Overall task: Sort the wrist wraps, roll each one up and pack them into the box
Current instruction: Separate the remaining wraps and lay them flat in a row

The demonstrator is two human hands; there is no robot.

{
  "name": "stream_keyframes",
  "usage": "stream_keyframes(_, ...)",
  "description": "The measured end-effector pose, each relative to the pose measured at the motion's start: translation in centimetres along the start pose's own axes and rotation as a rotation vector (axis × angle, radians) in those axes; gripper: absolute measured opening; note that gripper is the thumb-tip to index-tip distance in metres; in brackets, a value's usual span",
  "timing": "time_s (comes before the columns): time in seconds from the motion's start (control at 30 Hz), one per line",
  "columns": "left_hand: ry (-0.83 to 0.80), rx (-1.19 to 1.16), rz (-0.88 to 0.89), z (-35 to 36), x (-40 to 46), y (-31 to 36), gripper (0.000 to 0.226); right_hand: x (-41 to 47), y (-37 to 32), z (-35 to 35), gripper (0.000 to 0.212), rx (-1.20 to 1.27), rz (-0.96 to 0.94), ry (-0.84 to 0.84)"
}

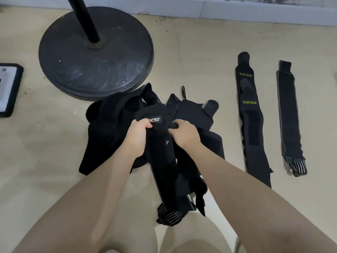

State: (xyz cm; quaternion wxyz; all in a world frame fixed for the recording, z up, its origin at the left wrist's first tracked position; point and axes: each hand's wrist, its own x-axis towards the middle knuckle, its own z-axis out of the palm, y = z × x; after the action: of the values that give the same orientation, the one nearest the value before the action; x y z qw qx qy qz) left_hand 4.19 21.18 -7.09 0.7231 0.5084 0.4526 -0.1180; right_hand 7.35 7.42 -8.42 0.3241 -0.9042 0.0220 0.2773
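Left hand [137, 137] and right hand [184, 135] both grip black wrist wrap [164, 161] above tangled pile [113, 125], centre floor. Likely light, limp, velcro snagging neighbours; best held at labelled end.

the fingertips of the left hand [137, 136] and the right hand [184, 134] are buried in the black wrist wrap [160, 148] they grip, and the left thumb covers the first letters of its white label, leaving only "acyo" legible. the tangled pile of wraps [113, 121] overlaps itself, so the number of pieces in it cannot be determined, and its far edge hides part of the round stand base [94, 64], whose pole [83, 17] is cut off by the top edge. a dark-framed flat object [10, 88] is cut off by the left edge and cannot be identified.
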Motion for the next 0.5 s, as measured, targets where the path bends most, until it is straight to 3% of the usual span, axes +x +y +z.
stream_keyframes(0.17,0.095,0.125,0.006,-1.1,0.1,0.3,0.032,-1.4,-0.9,-1.7,0.016,0.802,0.084,-0.084)
stream_keyframes(0.3,0.172,0.274,-0.081,-4.2,0.4,-2.0,0.036,-1.9,2.0,-4.4,0.033,1.218,0.179,-0.174)
stream_keyframes(0.4,0.154,0.340,-0.110,-4.6,-0.1,-3.2,0.035,-2.6,3.3,-5.5,0.032,1.259,0.284,-0.120)
stream_keyframes(0.5,0.063,0.429,0.018,-3.2,-1.3,-1.9,0.022,-3.7,3.3,-5.8,0.033,1.346,0.266,-0.095)
